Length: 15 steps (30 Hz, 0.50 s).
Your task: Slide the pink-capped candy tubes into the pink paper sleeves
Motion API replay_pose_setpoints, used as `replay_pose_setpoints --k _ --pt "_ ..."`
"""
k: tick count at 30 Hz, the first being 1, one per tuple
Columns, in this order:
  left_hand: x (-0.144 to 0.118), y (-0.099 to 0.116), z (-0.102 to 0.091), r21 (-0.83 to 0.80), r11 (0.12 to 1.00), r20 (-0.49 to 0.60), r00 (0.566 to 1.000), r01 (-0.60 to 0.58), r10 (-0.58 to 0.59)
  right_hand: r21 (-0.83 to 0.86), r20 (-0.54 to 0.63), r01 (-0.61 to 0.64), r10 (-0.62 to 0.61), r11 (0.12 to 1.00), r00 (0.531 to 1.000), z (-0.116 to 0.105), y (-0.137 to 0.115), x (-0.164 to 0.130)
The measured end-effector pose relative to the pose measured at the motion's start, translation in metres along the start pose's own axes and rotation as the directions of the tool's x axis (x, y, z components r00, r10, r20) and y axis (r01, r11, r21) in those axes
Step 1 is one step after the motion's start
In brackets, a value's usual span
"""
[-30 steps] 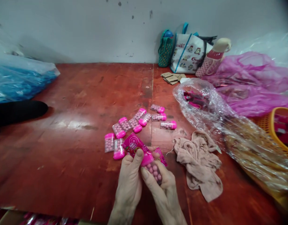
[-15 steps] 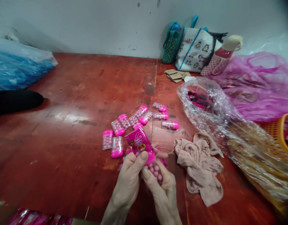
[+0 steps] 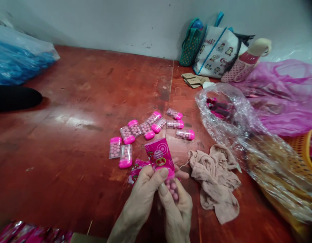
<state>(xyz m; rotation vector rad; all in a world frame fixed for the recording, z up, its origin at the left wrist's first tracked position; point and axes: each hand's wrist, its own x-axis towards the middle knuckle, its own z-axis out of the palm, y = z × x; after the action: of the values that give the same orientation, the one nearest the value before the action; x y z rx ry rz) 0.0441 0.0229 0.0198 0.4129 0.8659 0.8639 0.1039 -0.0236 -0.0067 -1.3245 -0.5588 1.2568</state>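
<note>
Close together in the middle front, my two hands meet at one small clear container of pink candy balls (image 3: 173, 191). My right hand (image 3: 178, 206) is closed round its clear body. With the thumb on top, my left hand (image 3: 143, 185) pinches a magenta printed wrapper (image 3: 159, 152) at the container's pink cap end. The wrapper stands up beyond the fingertips; whether the cap is inside it I cannot tell. More printed wrappers (image 3: 139, 167) lie on the table beside my left hand, partly covered by it. Several filled containers with pink caps (image 3: 126, 134) are scattered just beyond.
A crumpled beige cloth (image 3: 216, 182) lies right of my hands. Farther right are a clear plastic bag (image 3: 221, 111), a pink bag (image 3: 280, 98) and a yellow basket (image 3: 300, 148). A white tote bag (image 3: 214, 50) stands at the wall; a blue-filled bag (image 3: 19, 60) lies left.
Both hands, with the container and wrapper, have shifted slightly right in view. More of the wrappers on the table shows. The grip looks the same, and the view has tilted a little.
</note>
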Motion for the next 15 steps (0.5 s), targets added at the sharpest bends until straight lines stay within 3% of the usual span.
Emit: replay_pose_setpoints --k 10,13,15 --pt "0.001 0.01 -0.014 0.088 0.995 0.101 0.994 -0.041 0.032 -0.311 0.039 0.077 -0.068 0.947 0.997 -0.004 -0.007 -0.002" --pt "0.001 0.008 -0.011 0.126 0.991 0.104 0.994 -0.043 0.03 -0.284 0.019 0.04 -0.036 0.958 0.999 -0.007 -0.006 -0.005" --pt "-0.001 0.006 -0.01 0.13 0.989 0.119 0.991 -0.072 0.057 -0.181 0.038 -0.016 0.023 0.983 0.999 -0.008 -0.003 -0.005"
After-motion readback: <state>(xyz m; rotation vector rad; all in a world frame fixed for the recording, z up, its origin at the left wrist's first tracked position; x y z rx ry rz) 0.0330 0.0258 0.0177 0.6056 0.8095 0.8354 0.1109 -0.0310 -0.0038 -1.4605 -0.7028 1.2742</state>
